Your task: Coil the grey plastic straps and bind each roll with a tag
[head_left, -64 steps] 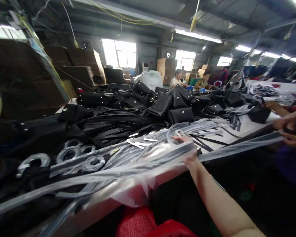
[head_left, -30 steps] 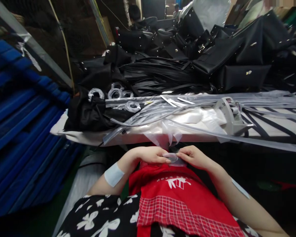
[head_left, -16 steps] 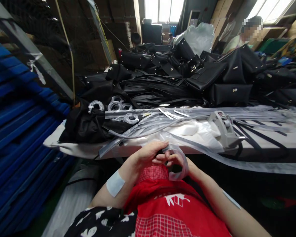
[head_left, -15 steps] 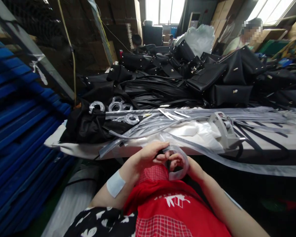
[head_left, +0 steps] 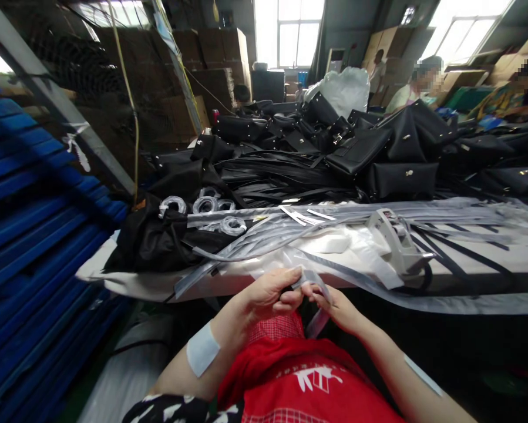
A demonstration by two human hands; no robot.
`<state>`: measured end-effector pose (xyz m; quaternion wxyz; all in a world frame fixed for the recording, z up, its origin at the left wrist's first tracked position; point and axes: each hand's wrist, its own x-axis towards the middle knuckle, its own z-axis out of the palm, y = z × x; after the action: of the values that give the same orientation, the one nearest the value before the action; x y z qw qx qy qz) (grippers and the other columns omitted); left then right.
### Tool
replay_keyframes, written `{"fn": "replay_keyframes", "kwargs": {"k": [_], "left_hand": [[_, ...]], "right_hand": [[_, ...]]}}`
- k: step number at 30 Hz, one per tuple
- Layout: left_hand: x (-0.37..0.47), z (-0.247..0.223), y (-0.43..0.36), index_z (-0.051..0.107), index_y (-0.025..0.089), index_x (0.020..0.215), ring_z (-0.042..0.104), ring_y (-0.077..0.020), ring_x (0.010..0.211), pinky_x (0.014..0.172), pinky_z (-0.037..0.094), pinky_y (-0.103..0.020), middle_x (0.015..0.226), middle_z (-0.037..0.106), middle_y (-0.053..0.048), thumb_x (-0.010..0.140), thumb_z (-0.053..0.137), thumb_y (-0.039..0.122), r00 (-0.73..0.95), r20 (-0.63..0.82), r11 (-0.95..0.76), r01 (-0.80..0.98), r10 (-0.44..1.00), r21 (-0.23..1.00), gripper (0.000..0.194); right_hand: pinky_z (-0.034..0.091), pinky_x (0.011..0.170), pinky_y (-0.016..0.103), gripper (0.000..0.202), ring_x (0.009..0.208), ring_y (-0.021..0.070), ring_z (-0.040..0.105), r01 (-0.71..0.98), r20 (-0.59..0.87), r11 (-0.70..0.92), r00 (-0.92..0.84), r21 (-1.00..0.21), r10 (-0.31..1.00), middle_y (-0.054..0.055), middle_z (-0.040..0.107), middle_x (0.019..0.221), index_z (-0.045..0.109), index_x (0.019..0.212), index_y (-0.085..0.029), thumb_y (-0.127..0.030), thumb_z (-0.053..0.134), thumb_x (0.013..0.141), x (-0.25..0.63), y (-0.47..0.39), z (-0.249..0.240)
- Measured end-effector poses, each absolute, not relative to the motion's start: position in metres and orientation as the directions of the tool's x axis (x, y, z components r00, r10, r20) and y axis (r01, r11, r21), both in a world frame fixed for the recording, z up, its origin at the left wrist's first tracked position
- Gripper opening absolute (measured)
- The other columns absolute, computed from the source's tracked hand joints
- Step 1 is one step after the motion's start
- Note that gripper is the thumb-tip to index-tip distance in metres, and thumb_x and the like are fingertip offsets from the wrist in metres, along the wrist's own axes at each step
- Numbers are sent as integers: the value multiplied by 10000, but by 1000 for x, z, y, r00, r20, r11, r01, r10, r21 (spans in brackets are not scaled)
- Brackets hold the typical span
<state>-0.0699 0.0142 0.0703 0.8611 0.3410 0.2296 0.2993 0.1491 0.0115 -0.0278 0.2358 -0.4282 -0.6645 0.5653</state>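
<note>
In front of my apron, both hands close on a translucent plastic-sleeved strip [head_left: 319, 325] bent into a loop. My left hand [head_left: 276, 294] pinches it between thumb and curled fingers. From the other side my right hand [head_left: 336, 306] grips the loop, fingertips close to the left ones. Part of the strip is hidden behind the fingers. Just beyond lie several long sleeved strips [head_left: 250, 242] on the white table edge [head_left: 151, 283]. Small wrapped coils [head_left: 232, 225] sit on black material [head_left: 149, 244] to the left.
A grey tape dispenser [head_left: 390, 238] stands right of my hands, with white slips [head_left: 299, 216] left of it. Black bags [head_left: 402, 179] and black straps [head_left: 272, 170] pile up behind. Blue stacked panels [head_left: 34, 235] rise at left. Other people [head_left: 407, 100] are across the table.
The loop has turned and narrowed, now seen more edge-on. My right hand's fingers have come over its upper part, nearer my left fingertips. The view has tilted up slightly.
</note>
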Motion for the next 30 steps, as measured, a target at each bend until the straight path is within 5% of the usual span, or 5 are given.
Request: {"fn": "replay_keyframes", "kwargs": {"k": [5,11,19,26,30], "left_hand": [[-70,70,46,645,166,1045,635,-211,880,851,494,-345,907,681,-82,887,556,497,9,182,-177,-196,983,964,378],[-69,33,24,671,169,820,610,-219,757,775,462,-338,768,658,-106,955,367,407,537,240,-516,452,809,727,409],[-43,49,-15,655,118,787,372,-93,349,402,318,-220,416,395,44,905,326,700,518,-34,113,-122,854,986,679],[-42,48,12,536,144,1180,595,-171,684,753,506,-337,721,563,-20,964,299,595,-350,278,-342,-136,895,930,554],[-65,17,22,644,144,1030,617,-272,890,928,443,-435,827,645,-117,872,375,684,-3,492,-457,365,871,811,623]], "right_hand": [[518,591,284,589,608,169,637,247,-293,-162,-725,-956,624,44,676,676,702,821,-139,-695,508,846,122,-18,0],[267,308,182,573,266,61,328,40,-174,-183,-556,-982,813,-52,433,343,638,643,-139,-662,519,844,172,16,65],[394,1069,433,558,1250,289,505,394,107,408,-598,-823,794,121,562,1354,554,1300,-198,-359,693,784,162,43,63],[471,558,236,389,542,116,552,172,-185,-72,-865,-983,466,7,598,609,668,781,-143,-461,510,940,103,-26,54],[382,399,197,409,377,85,463,10,-132,-206,-800,-978,585,-18,545,498,685,845,-132,-521,564,889,149,-13,83]]}}
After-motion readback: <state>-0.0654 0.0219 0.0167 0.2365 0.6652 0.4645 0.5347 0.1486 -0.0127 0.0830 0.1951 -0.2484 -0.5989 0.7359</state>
